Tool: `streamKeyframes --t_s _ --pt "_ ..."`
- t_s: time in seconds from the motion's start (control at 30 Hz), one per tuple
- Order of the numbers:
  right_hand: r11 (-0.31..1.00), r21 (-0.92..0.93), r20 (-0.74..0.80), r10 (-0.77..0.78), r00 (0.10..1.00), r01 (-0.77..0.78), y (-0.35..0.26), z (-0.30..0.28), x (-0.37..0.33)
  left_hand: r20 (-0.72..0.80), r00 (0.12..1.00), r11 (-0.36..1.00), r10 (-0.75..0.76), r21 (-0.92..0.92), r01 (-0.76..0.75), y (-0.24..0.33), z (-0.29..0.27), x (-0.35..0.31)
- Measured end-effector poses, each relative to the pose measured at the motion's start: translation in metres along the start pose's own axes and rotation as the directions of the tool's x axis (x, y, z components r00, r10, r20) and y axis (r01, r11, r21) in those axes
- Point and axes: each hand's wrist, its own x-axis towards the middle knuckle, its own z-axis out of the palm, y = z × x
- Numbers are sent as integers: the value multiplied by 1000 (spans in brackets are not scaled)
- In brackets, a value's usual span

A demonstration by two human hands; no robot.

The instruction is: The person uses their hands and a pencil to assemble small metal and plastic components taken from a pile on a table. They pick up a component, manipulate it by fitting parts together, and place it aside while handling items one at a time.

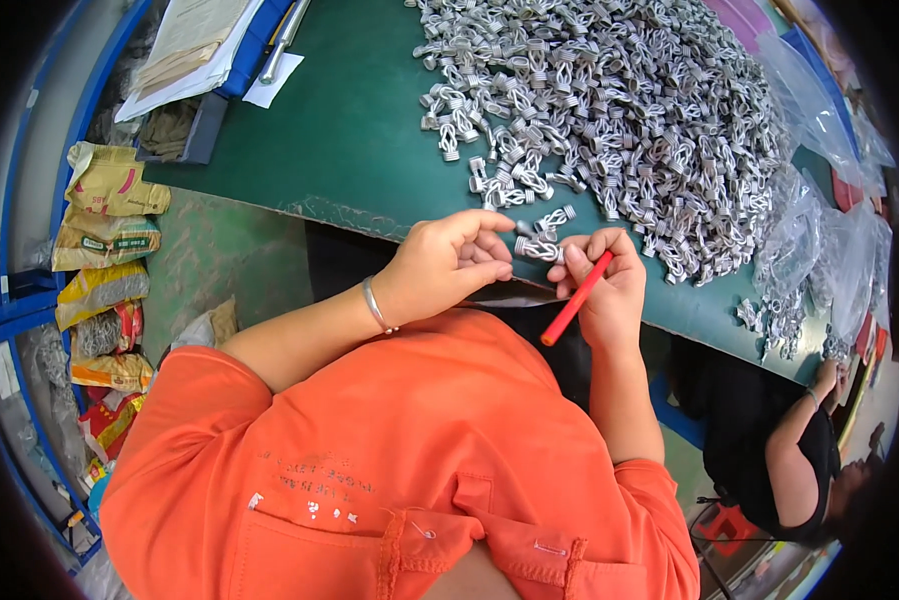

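My right hand (606,290) is closed around a slim red rod (577,298), its orange-tipped end pointing down toward my body. By the thumb and fingertips of that hand lies a small silver looped metal fitting (538,249) with a ribbed end; whether the fingers pinch it or only touch it, I cannot tell. My left hand (447,258), a bangle on its wrist, is just left of this fitting, fingers curled loosely and thumb apart, with nothing visible in it. Another fitting (555,219) sits on the green table (339,120) just beyond the hands.
A large heap of similar fittings (629,120) covers the table's far right. Clear plastic bags (814,235) lie at its right edge. Papers (191,45) and a grey bin (201,130) are at far left, beside stacked sacks (106,240). A co-worker (784,440) sits at right.
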Motion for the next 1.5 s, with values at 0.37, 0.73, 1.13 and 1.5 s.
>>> streamKeyframes --t_s 0.37,0.73,1.13,1.5 --pt "981 31 91 -194 977 192 7 3 -8 33 997 963 -63 -261 69 8 0 5" --pt "738 -282 233 -567 790 613 7 3 -17 30 998 978 52 -205 -45 10 -3 -1" --pt "259 -777 340 -594 729 573 12 -4 5 63 993 959 103 258 -116 2 -10 -9" --pt "713 -321 194 -595 780 624 16 5 -11 145 948 922 -283 -232 310 16 -3 5"
